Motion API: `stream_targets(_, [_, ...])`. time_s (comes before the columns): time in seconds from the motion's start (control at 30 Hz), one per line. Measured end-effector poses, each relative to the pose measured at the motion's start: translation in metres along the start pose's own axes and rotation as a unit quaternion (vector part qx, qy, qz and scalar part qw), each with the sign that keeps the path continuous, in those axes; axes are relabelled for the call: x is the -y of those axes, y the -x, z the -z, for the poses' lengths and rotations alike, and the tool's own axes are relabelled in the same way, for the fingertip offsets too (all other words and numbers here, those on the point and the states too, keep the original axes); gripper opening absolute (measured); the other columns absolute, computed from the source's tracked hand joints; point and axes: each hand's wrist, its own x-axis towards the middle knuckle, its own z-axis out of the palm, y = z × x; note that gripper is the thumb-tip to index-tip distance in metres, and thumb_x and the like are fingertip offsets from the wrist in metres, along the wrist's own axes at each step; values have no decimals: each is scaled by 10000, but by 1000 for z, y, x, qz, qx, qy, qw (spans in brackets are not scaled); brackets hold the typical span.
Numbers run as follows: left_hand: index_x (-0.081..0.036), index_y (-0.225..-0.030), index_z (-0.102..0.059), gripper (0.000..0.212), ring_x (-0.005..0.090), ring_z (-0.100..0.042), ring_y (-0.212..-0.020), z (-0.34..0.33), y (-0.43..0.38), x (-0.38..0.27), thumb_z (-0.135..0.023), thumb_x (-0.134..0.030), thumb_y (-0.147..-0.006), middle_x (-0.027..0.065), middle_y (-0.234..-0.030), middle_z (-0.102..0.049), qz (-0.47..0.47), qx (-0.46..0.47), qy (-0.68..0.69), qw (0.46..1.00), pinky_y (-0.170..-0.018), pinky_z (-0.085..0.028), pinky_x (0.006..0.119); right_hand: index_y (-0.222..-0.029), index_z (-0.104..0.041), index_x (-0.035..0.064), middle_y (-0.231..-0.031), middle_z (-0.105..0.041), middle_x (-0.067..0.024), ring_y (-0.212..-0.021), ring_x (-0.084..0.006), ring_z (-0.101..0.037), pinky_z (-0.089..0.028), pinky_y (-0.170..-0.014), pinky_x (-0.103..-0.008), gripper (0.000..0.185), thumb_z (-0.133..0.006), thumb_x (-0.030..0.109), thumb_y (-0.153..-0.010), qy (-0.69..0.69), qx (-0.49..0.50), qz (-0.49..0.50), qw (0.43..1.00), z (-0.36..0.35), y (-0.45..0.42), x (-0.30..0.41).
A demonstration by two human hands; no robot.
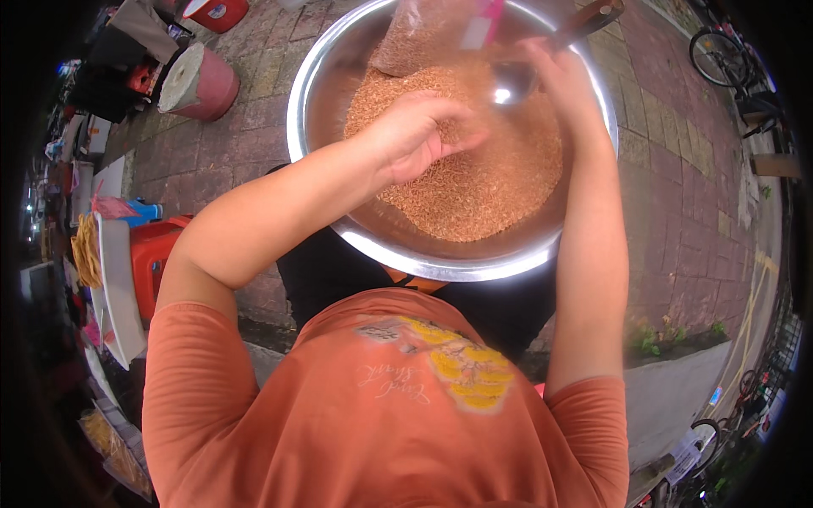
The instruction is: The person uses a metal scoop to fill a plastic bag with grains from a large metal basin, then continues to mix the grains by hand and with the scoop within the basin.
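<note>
A wide stainless-steel basin (419,267) holds a heap of reddish-brown grains or husks (470,203). Over the heap is my left hand (422,140), with thumb and fingers apart and nothing seen between them. My right hand (562,76), blurred, grips a metal ladle or scoop (513,86) near the base of its dark wooden handle (587,24). That tool lies inside the basin's right side, its far part blurred. At the basin's far side a clear plastic bag (413,38) with similar contents rests on the grains, close to a pink-and-white strip (481,25).
The basin sits over my lap, above brick paving (679,165). A pink bucket-shaped block (203,82) and a red bucket (217,13) stand at upper left. Left of me are a red plastic stool (149,260) and a white tray (120,286). A low wall (673,387) runs at lower right.
</note>
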Motion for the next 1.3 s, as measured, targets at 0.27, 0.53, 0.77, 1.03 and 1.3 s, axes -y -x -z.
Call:
stream_targets(0.27, [-46, -1212, -495, 447, 235, -448, -1182, 30, 10, -38, -663, -190, -824, 78, -1178, -520, -30, -154, -197, 968, -994, -360, 486, -1086, -664, 96, -986, -681, -182, -949, -369, -635, -485, -841, -454, 363, -431, 341, -955, 310, -114, -96, 939, 4, -12, -25])
stream_targets(0.53, [-45, -1188, -529, 325, 303, -553, -1102, 77, -33, -22, -576, -188, -899, 157, -1200, -566, 50, -243, -135, 959, -895, -467, 499, -1126, -631, 107, -1015, -678, -155, -1001, -335, -629, -487, -858, -459, 332, -443, 320, -954, 342, 0, -116, 932, -10, -8, -25])
stream_targets(0.77, [-47, -1180, -512, 282, 299, -566, -1085, 56, -32, -15, -552, -172, -931, 146, -1178, -576, 22, -206, -74, 975, -936, -459, 517, -1073, -654, 48, -1056, -662, -191, -1000, -356, -621, -479, -866, -447, 379, -491, 359, -931, 235, 48, -90, 967, -12, -10, -28])
stream_targets(1.03, [-28, -1135, -548, 225, 264, -594, -1037, 41, -42, -7, -549, -112, -926, 127, -1136, -605, -23, -141, -36, 989, -913, -484, 483, -1093, -666, 32, -947, -681, -127, -913, -244, -633, -460, -836, -359, 403, -541, 369, -912, 21, 40, -70, 997, -15, -7, -14])
stream_targets(1.3, [-34, -1193, -553, 277, 187, -510, -1158, 40, -44, -6, -545, -153, -943, 72, -1193, -582, -71, -41, -120, 989, -977, -421, 398, -1082, -679, 56, -902, -675, -73, -824, -166, -605, -462, -753, -316, 358, -549, 347, -917, -49, 39, 34, 997, -16, -4, -5])
